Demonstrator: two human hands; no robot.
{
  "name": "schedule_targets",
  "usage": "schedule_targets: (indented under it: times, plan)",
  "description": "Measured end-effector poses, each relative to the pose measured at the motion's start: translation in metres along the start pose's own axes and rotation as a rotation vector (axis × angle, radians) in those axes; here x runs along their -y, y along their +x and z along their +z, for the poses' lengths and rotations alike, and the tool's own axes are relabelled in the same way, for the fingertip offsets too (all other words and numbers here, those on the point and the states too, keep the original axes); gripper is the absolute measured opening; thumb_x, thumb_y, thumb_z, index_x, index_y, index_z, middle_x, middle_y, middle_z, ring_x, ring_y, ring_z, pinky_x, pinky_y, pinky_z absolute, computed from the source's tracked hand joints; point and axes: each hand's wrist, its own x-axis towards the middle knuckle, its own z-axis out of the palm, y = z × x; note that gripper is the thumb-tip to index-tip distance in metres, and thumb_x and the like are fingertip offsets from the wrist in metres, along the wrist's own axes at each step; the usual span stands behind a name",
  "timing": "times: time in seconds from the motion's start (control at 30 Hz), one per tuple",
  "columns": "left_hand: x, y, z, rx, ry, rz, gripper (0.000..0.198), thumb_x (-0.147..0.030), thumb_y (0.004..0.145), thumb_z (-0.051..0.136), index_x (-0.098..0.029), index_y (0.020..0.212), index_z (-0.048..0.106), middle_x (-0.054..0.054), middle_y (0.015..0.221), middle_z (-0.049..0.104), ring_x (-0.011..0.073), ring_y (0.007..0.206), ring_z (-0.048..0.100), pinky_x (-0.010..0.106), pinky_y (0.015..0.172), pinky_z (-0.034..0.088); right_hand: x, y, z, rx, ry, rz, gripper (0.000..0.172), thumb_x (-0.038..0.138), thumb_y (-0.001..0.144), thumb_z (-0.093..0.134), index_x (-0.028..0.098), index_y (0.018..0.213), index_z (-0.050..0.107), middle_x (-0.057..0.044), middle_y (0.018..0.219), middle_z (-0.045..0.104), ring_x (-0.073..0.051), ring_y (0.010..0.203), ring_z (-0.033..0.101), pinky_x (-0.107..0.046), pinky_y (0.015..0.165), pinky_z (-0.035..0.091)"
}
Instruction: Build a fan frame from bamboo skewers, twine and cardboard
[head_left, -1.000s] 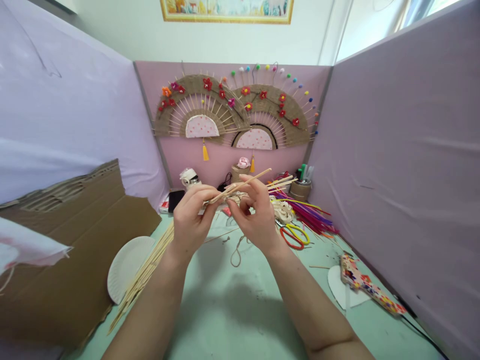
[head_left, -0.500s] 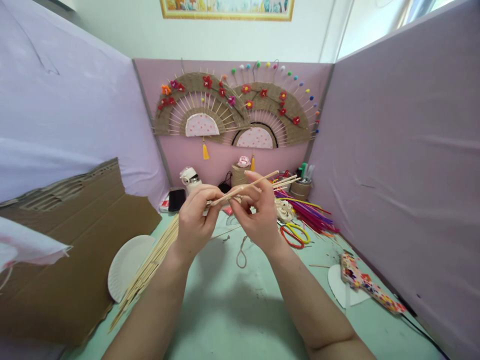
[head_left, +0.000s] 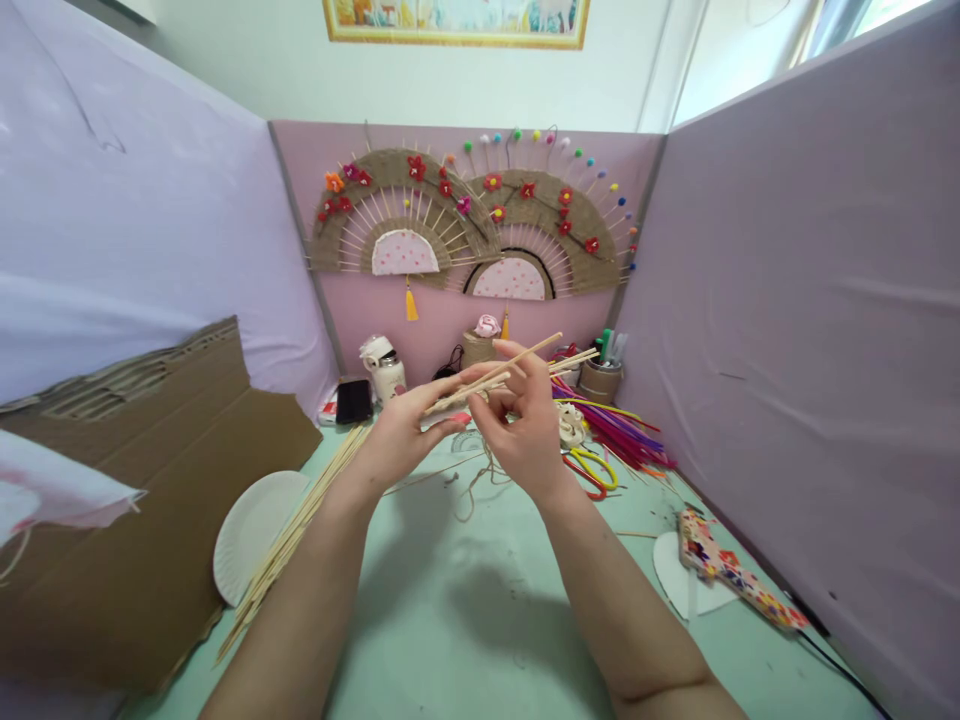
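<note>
Several thin wooden sticks (head_left: 525, 356) cross between my hands above the table's middle, slanting up to the right. My right hand (head_left: 525, 425) is closed on the sticks, its index finger raised along them. My left hand (head_left: 405, 430) supports their left ends, fingers stretched behind them and thumb apart below. A loose beige cord (head_left: 471, 492) hangs or lies beneath the hands; where it meets the sticks is hidden.
A bundle of sticks (head_left: 300, 530), a paper plate (head_left: 251, 535) and cardboard (head_left: 135, 540) lie left. Scissors (head_left: 596, 468), pipe cleaners (head_left: 622, 430) and a flowered glue gun (head_left: 739, 575) lie right. A bottle (head_left: 388, 378) stands behind.
My left hand has opened from its pinch, the thumb now away from the fingers. The sticks' left ends show more, and the cord below has shifted left and changed shape.
</note>
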Motion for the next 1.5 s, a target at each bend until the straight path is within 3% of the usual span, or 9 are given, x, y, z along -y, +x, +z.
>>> schedule_targets:
  times: [0.1, 0.33, 0.47, 0.53, 0.7, 0.9, 1.03, 1.2, 1.5]
  plan:
    - [0.005, 0.001, 0.002, -0.033, 0.007, 0.037, 0.024, -0.027, 0.091, 0.057, -0.021, 0.110, 0.070, 0.006, 0.103, 0.074, 0.0191, 0.091, 0.069, 0.031, 0.081, 0.055, 0.001, 0.000, 0.000, 0.025, -0.017, -0.003, 0.048, 0.021, 0.088, 0.058, 0.030, 0.129, 0.036, -0.002, 0.104, 0.065, -0.006, 0.052, 0.050, -0.022, 0.044, 0.038]
    - [0.007, -0.001, 0.004, -0.109, 0.040, 0.193, 0.028, -0.021, 0.090, 0.056, -0.023, 0.115, 0.068, 0.007, 0.115, 0.071, 0.0200, 0.105, 0.067, 0.035, 0.095, 0.052, 0.004, -0.019, -0.005, -0.018, -0.097, -0.105, 0.055, 0.014, 0.085, 0.059, 0.035, 0.130, 0.036, -0.008, 0.128, 0.056, -0.004, 0.046, 0.042, -0.025, 0.044, 0.040]
    - [0.004, 0.002, 0.008, -0.170, 0.087, 0.332, 0.030, -0.015, 0.091, 0.053, -0.023, 0.116, 0.067, 0.008, 0.114, 0.072, 0.0205, 0.108, 0.066, 0.041, 0.103, 0.048, -0.005, -0.047, -0.021, -0.193, -0.244, -0.239, 0.054, 0.010, 0.080, 0.062, 0.035, 0.124, 0.043, -0.010, 0.120, 0.057, -0.018, 0.076, 0.062, -0.029, 0.048, 0.046]
    - [0.004, 0.002, 0.014, -0.184, 0.116, 0.384, 0.032, -0.013, 0.091, 0.052, -0.024, 0.117, 0.067, 0.008, 0.115, 0.072, 0.0205, 0.109, 0.066, 0.042, 0.104, 0.047, -0.011, -0.059, -0.033, -0.230, -0.299, -0.238, 0.045, 0.011, 0.079, 0.063, 0.033, 0.116, 0.049, -0.009, 0.111, 0.057, -0.022, 0.090, 0.062, -0.029, 0.052, 0.048]
    - [0.010, -0.006, 0.036, -0.174, 0.164, 0.456, 0.039, -0.006, 0.091, 0.046, -0.023, 0.122, 0.064, 0.010, 0.120, 0.069, 0.0200, 0.116, 0.062, 0.043, 0.104, 0.047, -0.024, -0.081, -0.053, -0.221, -0.258, 0.184, 0.029, 0.021, 0.080, 0.068, 0.025, 0.106, 0.055, -0.005, 0.102, 0.059, -0.015, 0.077, 0.060, -0.033, 0.068, 0.052]
    - [0.017, -0.036, 0.058, -0.112, 0.163, 0.502, 0.035, -0.013, 0.094, 0.046, -0.021, 0.124, 0.061, 0.012, 0.119, 0.069, 0.0207, 0.117, 0.061, 0.043, 0.101, 0.050, -0.036, -0.100, -0.055, -0.021, 0.105, 0.457, 0.038, 0.030, 0.074, 0.075, 0.024, 0.108, 0.061, -0.005, 0.111, 0.065, -0.021, 0.107, 0.060, -0.038, 0.095, 0.048]
    - [0.017, -0.052, 0.064, -0.148, 0.134, 0.455, 0.034, -0.013, 0.094, 0.046, -0.020, 0.123, 0.061, 0.013, 0.118, 0.069, 0.0214, 0.117, 0.061, 0.044, 0.099, 0.051, -0.026, -0.104, -0.052, 0.074, 0.198, 0.539, 0.013, 0.033, 0.080, 0.069, 0.021, 0.085, 0.069, -0.003, 0.086, 0.069, -0.018, 0.085, 0.066, -0.034, 0.081, 0.052]
    - [0.012, -0.053, 0.070, -0.257, 0.045, 0.390, 0.033, -0.014, 0.092, 0.051, -0.022, 0.122, 0.062, 0.012, 0.120, 0.069, 0.0221, 0.114, 0.063, 0.044, 0.098, 0.052, -0.017, -0.096, -0.049, -0.012, 0.281, 0.604, 0.017, 0.035, 0.079, 0.068, 0.019, 0.077, 0.067, 0.000, 0.063, 0.063, -0.011, 0.052, 0.055, -0.026, 0.053, 0.048]
    - [-0.015, -0.015, 0.071, -0.653, -0.223, -0.061, 0.017, -0.026, 0.086, 0.064, -0.022, 0.100, 0.073, 0.006, 0.106, 0.074, 0.0223, 0.102, 0.068, 0.041, 0.095, 0.054, -0.005, -0.069, -0.024, -0.096, 0.155, 0.432, 0.015, 0.029, 0.083, 0.064, 0.021, 0.095, 0.064, 0.000, 0.075, 0.064, -0.014, 0.070, 0.060, -0.029, 0.071, 0.051]
